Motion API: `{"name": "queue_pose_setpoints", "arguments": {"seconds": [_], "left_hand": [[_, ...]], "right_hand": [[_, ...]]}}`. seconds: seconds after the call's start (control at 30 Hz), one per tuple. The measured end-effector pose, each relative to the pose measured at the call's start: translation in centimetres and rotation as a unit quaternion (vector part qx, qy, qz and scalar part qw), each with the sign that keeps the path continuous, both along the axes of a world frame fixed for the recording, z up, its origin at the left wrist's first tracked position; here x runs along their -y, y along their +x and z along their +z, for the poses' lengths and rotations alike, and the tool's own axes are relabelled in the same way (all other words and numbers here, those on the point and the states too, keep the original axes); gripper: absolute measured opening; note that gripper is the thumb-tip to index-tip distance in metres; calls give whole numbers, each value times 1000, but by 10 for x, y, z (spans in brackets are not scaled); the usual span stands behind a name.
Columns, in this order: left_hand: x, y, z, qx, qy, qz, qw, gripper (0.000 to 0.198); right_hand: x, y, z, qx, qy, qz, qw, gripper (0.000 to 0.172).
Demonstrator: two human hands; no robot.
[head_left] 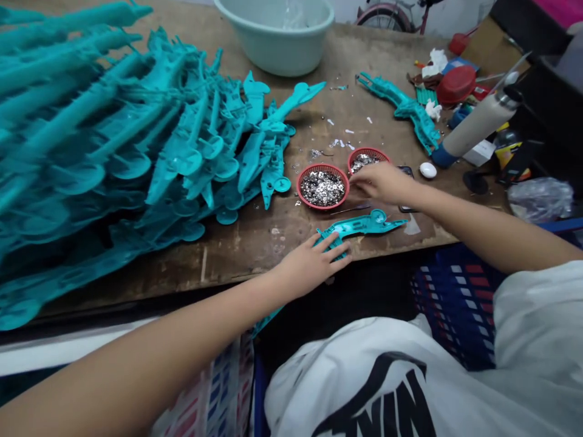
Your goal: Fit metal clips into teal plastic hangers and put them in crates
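My left hand (314, 264) lies with fingers spread over the left end of a teal plastic part (364, 224) at the table's front edge. My right hand (378, 182) is at the near side of a red basket (368, 152) of small metal pieces, its fingers bent together and their tips partly hidden. Whether it pinches anything I cannot make out. Just left of it stands another red basket (323, 187), filled with small shiny metal pieces. A thin dark tool (350, 209) lies between that basket and the teal part.
A large pile of teal parts (113, 121) covers the table's left side. At the back stands a pale green basin (277, 36). Another teal part (401, 109) lies to the right, near a bottle (478, 124) and clutter. Blue crates (450, 303) are below the edge.
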State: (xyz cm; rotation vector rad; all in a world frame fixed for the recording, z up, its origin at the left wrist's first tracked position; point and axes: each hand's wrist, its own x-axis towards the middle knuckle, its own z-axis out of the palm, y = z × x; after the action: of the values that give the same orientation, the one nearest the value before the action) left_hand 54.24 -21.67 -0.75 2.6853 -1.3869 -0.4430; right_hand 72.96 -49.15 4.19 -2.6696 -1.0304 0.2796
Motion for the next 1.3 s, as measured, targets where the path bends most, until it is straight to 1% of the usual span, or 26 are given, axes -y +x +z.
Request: {"name": "queue_pose_setpoints", "arguments": {"seconds": [0.03, 0.07, 0.1, 0.2, 0.27, 0.33, 0.4, 0.47, 0.57, 0.63, 0.7, 0.8, 0.9, 0.97, 1.03, 1.07, 1.1, 1.13, 1.17, 1.2, 1.27, 1.3], "left_hand": [[-2, 3, -2, -5, -3, -6, 1000, 76], [-4, 7, -4, -6, -8, -14, 1000, 74], [-6, 10, -5, -5, -16, -22, 1000, 70], [-11, 16, -4, 8, -33, -40, 999, 59], [-14, 18, -3, 14, -25, -52, 998, 57], [-16, 20, -1, 12, -15, -61, 998, 58], [-19, 23, 0, 4, -11, -65, 998, 57], [-21, 26, 1, -6, -8, -60, 998, 58], [-23, 30, 3, -20, -8, -44, 999, 61], [-24, 31, 5, -23, -15, -29, 999, 60], [-24, 30, 9, -17, -14, -8, 1000, 56], [-23, 30, 16, -6, 12, 32, 999, 55], [-23, 34, 19, -23, 43, 63, 997, 61], [-23, 36, 20, -39, 48, 79, 995, 63], [-22, 34, 20, -56, 19, 104, 993, 64], [-21, 32, 21, -77, -15, 120, 990, 66], [-19, 28, 22, -111, -65, 141, 982, 71], [-16, 23, 23, -161, -130, 167, 964, 80], [-12, 18, 25, -226, -203, 196, 933, 90], [-8, 12, 28, -299, -276, 225, 885, 99], [1, 1, 34, -438, -390, 276, 761, 111], [6, -2, 38, -491, -425, 291, 702, 114]], "right_hand": [[11, 16, 2, 21, -35, -48, 998, 47], [21, 30, 1, 32, -71, -82, 994, 48], [29, 42, -1, 34, -106, -97, 989, 49], [40, 62, -11, 24, -178, -81, 980, 52], [38, 64, -17, 29, -192, -78, 978, 50], [34, 63, -20, 43, -193, -97, 975, 45], [32, 61, -21, 57, -186, -110, 975, 41], [32, 61, -22, 58, -169, -118, 977, 42], [35, 63, -21, 40, -133, -129, 982, 45], [38, 66, -19, 37, -110, -138, 984, 43], [42, 68, -15, 39, -89, -145, 985, 36], [48, 72, -11, 41, -52, -138, 988, 22], [48, 70, -5, 45, -1, -110, 993, 12], [41, 60, 0, 30, 30, -77, 996, 8], [28, 41, 5, -4, 60, -22, 998, 8], [21, 29, 6, -21, 80, 17, 996, 10], [13, 14, 7, -34, 104, 61, 992, 11], [6, 0, 6, -38, 130, 108, 985, 11], [-1, -15, 4, -28, 152, 154, 976, 11], [-6, -28, 2, -5, 168, 195, 966, 11], [-13, -47, -5, 68, 179, 261, 946, 13], [-15, -54, -8, 106, 176, 282, 937, 16]]}}
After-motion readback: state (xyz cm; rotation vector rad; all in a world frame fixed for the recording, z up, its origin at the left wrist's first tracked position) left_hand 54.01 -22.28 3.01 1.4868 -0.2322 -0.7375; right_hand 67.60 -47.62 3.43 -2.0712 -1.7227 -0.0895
